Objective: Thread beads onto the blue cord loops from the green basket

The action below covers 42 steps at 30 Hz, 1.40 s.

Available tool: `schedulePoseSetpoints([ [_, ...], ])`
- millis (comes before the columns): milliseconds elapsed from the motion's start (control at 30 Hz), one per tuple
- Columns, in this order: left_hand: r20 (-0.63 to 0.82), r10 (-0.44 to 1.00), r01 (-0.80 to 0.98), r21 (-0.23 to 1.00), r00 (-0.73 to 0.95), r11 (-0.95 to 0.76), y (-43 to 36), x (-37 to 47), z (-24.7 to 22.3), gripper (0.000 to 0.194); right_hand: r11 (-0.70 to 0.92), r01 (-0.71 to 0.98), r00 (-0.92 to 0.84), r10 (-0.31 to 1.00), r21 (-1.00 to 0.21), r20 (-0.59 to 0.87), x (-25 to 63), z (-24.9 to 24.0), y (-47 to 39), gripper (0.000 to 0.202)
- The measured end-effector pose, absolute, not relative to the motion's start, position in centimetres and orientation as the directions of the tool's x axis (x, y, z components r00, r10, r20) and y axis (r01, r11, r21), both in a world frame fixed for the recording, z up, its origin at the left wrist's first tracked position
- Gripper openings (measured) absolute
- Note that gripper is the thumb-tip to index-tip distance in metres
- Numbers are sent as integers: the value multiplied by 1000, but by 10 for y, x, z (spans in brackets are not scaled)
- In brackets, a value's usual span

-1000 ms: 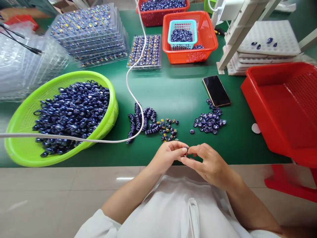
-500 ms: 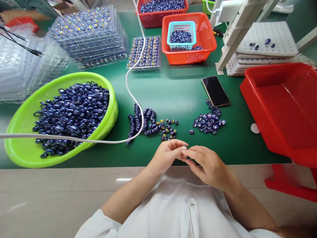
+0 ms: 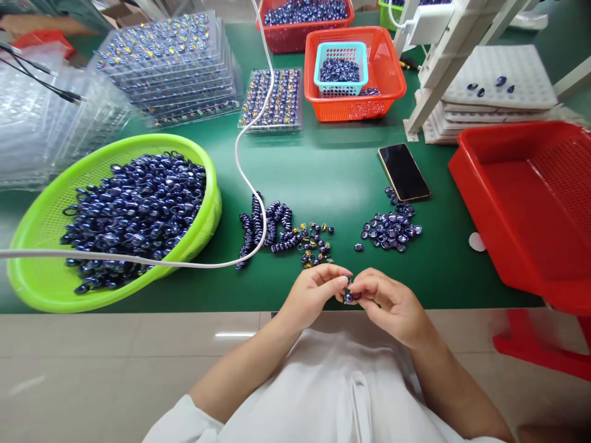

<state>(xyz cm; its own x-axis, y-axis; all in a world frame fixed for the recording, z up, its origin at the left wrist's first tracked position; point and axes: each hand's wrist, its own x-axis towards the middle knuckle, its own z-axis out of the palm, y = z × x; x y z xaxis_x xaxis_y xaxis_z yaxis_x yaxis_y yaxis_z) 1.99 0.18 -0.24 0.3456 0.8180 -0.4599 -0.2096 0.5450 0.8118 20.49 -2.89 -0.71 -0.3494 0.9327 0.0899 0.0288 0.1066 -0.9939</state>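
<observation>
My left hand [image 3: 316, 292] and my right hand [image 3: 390, 301] meet at the table's front edge, fingertips nearly touching. Between them are small dark blue shiny pieces [image 3: 349, 298]; the fingers of both hands pinch them, and their exact shape is partly hidden. Just beyond my left hand lies a small group of dark and gold rings [image 3: 314, 245]. Rows of dark rings [image 3: 277, 224] stretch to its left. A heap of flat dark blue stones [image 3: 390, 231] lies beyond my right hand, with one stone [image 3: 359, 247] apart from it.
A green basket [image 3: 210, 215] full of dark rings stands left, crossed by a white cable [image 3: 242, 175]. A phone [image 3: 404, 171], a red bin [image 3: 503, 246] and foam trays [image 3: 498, 104] are right. Behind are a filled tray [image 3: 271, 98], stacked trays [image 3: 170, 74] and an orange basket [image 3: 383, 108].
My right hand has turned and its fingers have curled in more. The dark blue pieces between my hands now show more clearly. The whole view has shifted slightly.
</observation>
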Motion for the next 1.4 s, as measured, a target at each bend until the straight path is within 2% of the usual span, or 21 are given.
schedulePoseSetpoints([
  [100,-461,812,-230,799,356,555,-1,20,-2,29,269,148,-308,927,-952,214,205,-9,-30,25],
  [200,-443,831,-219,822,335,526,-3,19,1,25,405,313,-239,909,-859,342,203,-12,-31,29],
  [367,-396,876,-167,878,276,450,-7,19,7,20,446,402,-117,891,-800,438,197,-13,-34,33],
  [533,-316,921,-113,931,227,347,-12,20,8,16,515,437,-172,853,-738,493,196,-10,-34,37],
  [800,-76,972,71,996,222,62,-14,18,4,15,500,475,-151,857,-724,493,194,-10,-33,35],
  [1033,190,952,128,966,242,-225,-13,16,2,18,476,441,-122,872,-761,474,189,-8,-34,36],
  [1233,315,920,113,931,234,-347,-16,17,-2,26,430,457,-100,895,-778,436,186,-5,-36,32],
  [1400,315,921,126,929,229,-349,-16,17,-4,25,395,462,-102,913,-794,395,185,-3,-34,28],
])
